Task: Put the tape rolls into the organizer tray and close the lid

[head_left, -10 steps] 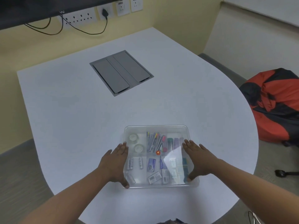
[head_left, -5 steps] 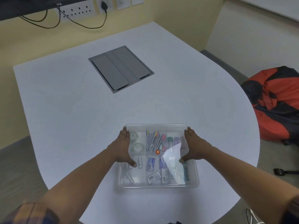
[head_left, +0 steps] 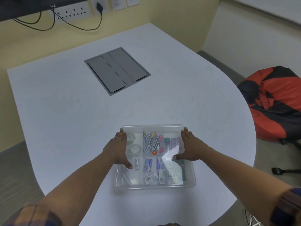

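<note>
A clear plastic organizer tray (head_left: 154, 186) sits near the table's front edge with its transparent lid (head_left: 153, 128) lying on top. Two clear tape rolls (head_left: 135, 148) rest in the far left compartment, seen through the lid. Pens, small tubes and packets fill the other compartments. My left hand (head_left: 118, 150) lies flat on the lid's left side, fingers stretched toward the far left corner, thumb pressing inward. My right hand (head_left: 189, 148) lies flat on the lid's right side, fingers at the far right corner, thumb pointing left.
The white rounded table (head_left: 65, 111) has a grey cable hatch (head_left: 116, 70) set in its middle. Wall sockets with black cables (head_left: 73, 12) are behind it. A red and black beanbag (head_left: 275, 101) sits on the floor at the right.
Both hands slid from the tray's near corners along its sides to the far corners, now lying flat on the lid. The tray stayed in place.
</note>
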{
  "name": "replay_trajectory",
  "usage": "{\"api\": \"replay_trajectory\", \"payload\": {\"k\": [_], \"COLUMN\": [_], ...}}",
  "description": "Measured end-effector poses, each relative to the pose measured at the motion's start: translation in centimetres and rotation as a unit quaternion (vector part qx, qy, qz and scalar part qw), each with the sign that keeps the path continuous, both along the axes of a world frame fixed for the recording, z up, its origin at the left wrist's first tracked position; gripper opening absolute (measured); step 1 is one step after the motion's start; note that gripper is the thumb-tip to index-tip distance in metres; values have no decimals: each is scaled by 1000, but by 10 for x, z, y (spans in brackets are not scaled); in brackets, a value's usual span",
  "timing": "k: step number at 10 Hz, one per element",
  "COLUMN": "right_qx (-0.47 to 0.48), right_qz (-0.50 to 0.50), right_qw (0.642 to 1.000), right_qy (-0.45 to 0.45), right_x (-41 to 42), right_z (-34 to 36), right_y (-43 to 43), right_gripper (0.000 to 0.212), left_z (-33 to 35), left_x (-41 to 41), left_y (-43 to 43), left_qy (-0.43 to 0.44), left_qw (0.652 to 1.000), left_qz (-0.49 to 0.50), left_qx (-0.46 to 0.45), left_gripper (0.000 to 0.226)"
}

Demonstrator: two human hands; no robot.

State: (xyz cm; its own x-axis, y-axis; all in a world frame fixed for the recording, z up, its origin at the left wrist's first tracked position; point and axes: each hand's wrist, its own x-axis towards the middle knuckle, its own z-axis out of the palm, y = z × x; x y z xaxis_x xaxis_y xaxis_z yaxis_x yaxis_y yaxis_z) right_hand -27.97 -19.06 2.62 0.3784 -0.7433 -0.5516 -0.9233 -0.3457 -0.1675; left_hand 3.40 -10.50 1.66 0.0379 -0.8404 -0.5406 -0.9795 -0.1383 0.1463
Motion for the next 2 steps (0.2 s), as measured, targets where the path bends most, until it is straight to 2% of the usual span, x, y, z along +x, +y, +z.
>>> {"api": "replay_trajectory", "payload": {"k": [1, 2], "right_qx": [-42, -82], "right_qz": [-16, -9], "right_qw": [998, 995], "right_qy": [-34, -51], "right_x": [3, 9], "right_z": [2, 11], "right_y": [3, 2], "right_gripper": [119, 108], "left_z": [6, 15], "left_x": [0, -2], "left_y": [1, 0], "left_qy": [24, 11], "left_qw": [999, 992], "left_qz": [44, 80], "left_qx": [-22, -96], "left_gripper": [140, 117]}}
